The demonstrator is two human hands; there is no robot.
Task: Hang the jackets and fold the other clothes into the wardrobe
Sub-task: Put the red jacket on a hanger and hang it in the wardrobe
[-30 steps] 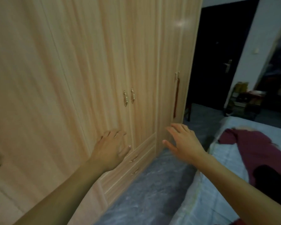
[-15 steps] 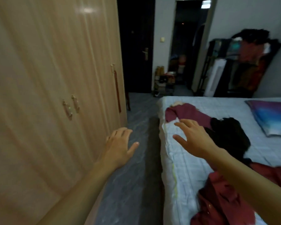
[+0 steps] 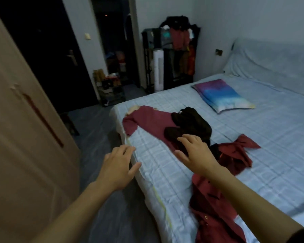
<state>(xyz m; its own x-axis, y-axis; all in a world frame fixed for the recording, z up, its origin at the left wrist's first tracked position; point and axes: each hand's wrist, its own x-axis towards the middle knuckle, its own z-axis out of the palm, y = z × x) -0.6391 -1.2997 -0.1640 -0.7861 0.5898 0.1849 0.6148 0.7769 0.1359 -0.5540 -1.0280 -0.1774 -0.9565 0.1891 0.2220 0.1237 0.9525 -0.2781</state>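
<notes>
Right grip [image 3: 196, 154] hovers over the black cloth [image 3: 191, 123] at 1 o'clock on the bed [image 3: 270, 146]; left grip [image 3: 117, 170] hangs by the bed edge; both are open, holding nothing; best to lift one piece only, by its shoulders; wardrobe [image 3: 16, 137] stands at 9 o'clock.

Both arms reach forward, left hand [image 3: 117, 168] and right hand [image 3: 196, 156] with fingers spread.

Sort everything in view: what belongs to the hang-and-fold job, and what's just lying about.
Job:
maroon garment
black garment
dark red shirt
wardrobe

Lying about:
pillow
tower fan
clothes rack
low shelf
</notes>
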